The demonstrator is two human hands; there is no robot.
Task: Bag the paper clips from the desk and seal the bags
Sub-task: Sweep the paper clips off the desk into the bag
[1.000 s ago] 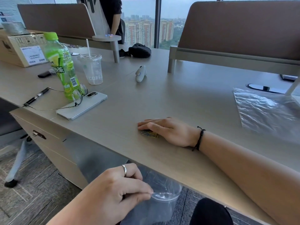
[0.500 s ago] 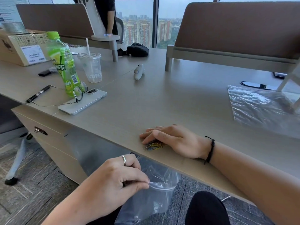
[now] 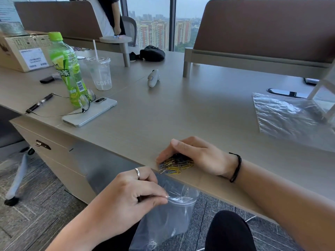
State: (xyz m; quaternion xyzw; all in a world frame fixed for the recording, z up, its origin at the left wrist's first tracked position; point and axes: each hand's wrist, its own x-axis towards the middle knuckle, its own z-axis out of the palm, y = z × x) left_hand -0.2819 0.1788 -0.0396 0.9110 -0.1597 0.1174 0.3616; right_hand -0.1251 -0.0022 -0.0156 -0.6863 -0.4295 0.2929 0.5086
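A heap of coloured paper clips [image 3: 175,165] lies at the very front edge of the desk [image 3: 190,109]. My right hand [image 3: 197,156] is cupped over the heap, fingertips on the desk behind the clips, wrist with a black band. Just below the desk edge hangs a clear plastic bag [image 3: 168,220] with its mouth open upward. My left hand [image 3: 130,196], wearing a ring, pinches the bag's rim between thumb and fingers. Part of the heap is hidden under my right palm.
Spare clear bags [image 3: 290,116] lie at the right of the desk. At the left stand a green bottle [image 3: 68,69], a plastic cup [image 3: 100,73], a phone [image 3: 90,113] with glasses, and a pen [image 3: 39,103]. A white handheld device [image 3: 153,77] lies mid-desk.
My right hand has dragged the paper clips toward me, from further in on the desk to its front edge. My left hand has raised the open bag closer under that edge.
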